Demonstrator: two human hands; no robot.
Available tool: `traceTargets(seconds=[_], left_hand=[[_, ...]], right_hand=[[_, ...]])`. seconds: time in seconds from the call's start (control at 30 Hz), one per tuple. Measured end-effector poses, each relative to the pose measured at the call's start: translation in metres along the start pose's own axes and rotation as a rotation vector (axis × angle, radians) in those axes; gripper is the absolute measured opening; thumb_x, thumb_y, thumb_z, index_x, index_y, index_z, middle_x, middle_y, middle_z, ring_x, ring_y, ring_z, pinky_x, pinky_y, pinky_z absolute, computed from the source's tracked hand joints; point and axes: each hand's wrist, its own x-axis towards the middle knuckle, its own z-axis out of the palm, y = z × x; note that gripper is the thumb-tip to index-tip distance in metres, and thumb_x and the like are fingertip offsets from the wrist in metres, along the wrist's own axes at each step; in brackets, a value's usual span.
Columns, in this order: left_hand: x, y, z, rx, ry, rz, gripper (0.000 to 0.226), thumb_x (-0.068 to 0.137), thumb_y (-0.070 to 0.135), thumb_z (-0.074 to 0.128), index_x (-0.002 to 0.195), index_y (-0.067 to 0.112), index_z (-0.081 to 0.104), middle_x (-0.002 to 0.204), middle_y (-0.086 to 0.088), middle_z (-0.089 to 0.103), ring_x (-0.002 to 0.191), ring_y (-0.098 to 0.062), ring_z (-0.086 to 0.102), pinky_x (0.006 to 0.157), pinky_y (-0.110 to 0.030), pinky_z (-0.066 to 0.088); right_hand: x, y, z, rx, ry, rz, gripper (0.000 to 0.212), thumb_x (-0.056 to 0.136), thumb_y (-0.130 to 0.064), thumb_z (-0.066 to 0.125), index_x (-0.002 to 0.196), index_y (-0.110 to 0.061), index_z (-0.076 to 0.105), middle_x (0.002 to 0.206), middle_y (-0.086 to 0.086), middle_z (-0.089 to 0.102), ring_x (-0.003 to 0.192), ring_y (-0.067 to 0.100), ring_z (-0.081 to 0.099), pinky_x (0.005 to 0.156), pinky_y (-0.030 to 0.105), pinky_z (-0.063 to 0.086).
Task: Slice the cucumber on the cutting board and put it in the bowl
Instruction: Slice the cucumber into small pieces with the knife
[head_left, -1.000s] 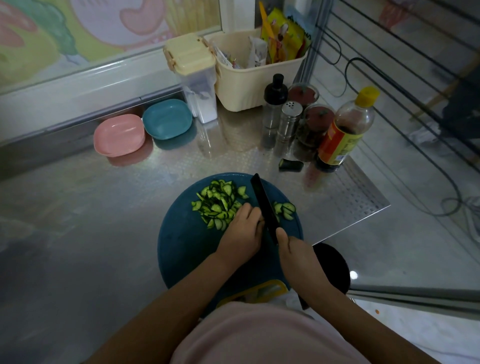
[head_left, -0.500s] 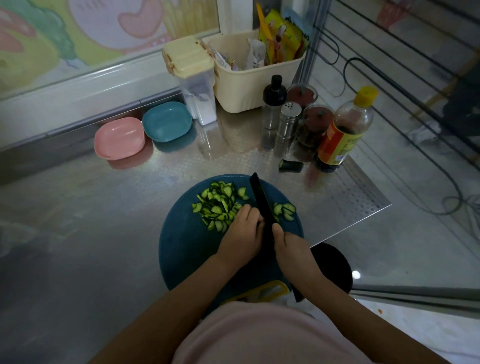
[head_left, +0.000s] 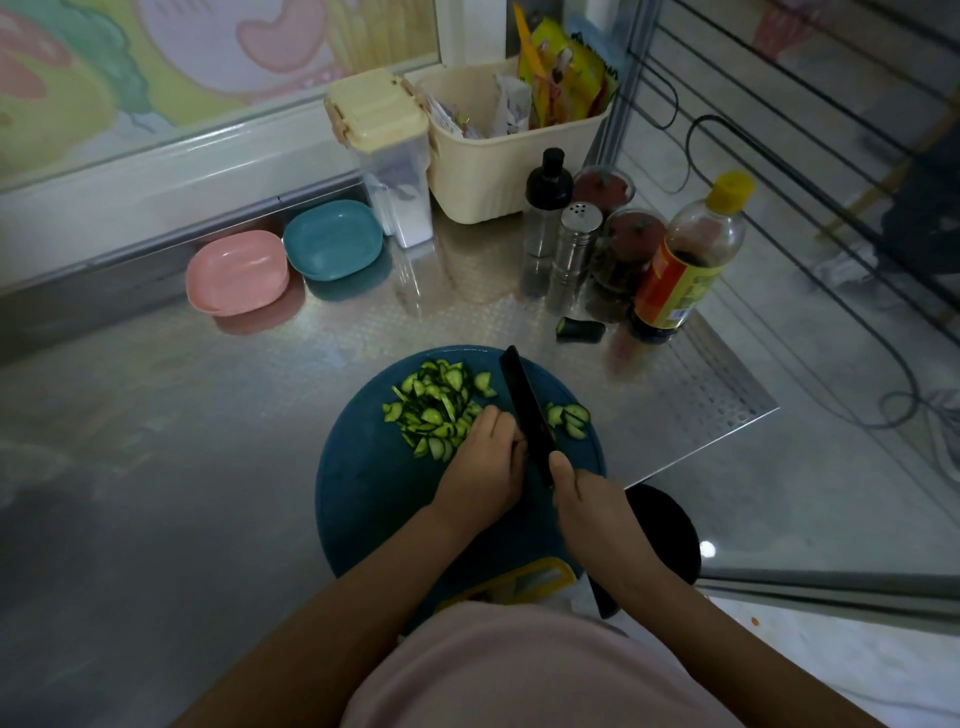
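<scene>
Little has moved over the last second: the right hand (head_left: 592, 499) has shifted only slightly at the knife (head_left: 527, 410) and is back near its earlier place; the left hand (head_left: 485, 462) and the slices (head_left: 434, 410) lie as before. The right hand grips the handle, thumb forward by the black blade; the left hand rests knuckles-up against the blade's left side, fingers curled under; whether any uncut piece lies beneath them cannot be told. Slicing is judged near its end: thin green half-moons, pale-fleshed and dark-rinded, are heaped on the far part of the round teal cutting board (head_left: 363, 478); a few more lie right of the blade. Transfer has not begun; the pink bowl (head_left: 236, 273) and teal bowl (head_left: 332, 240), smooth and shallow, stand well apart by the wall, no cucumber visible in them. A dark stub (head_left: 581, 329) lies on the dimpled steel counter (head_left: 182, 441).
</scene>
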Motion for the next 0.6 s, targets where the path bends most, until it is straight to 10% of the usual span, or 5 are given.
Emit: traceTargets(seconds=[0.6], left_hand=[[-0.001, -0.002, -0.001, -0.036, -0.028, -0.021, 0.021, 0.09, 0.019, 0.038, 0.08, 0.005, 0.05, 0.084, -0.009, 0.047, 0.075, -0.015, 0.039, 0.067, -0.024, 0.034]], right_hand=[[0.016, 0.01, 0.019, -0.047, 0.039, 0.016, 0.039, 0.1, -0.045, 0.025, 0.087, -0.018, 0.05, 0.061, -0.005, 0.039, 0.054, 0.003, 0.034, 0.061, 0.0, 0.038]])
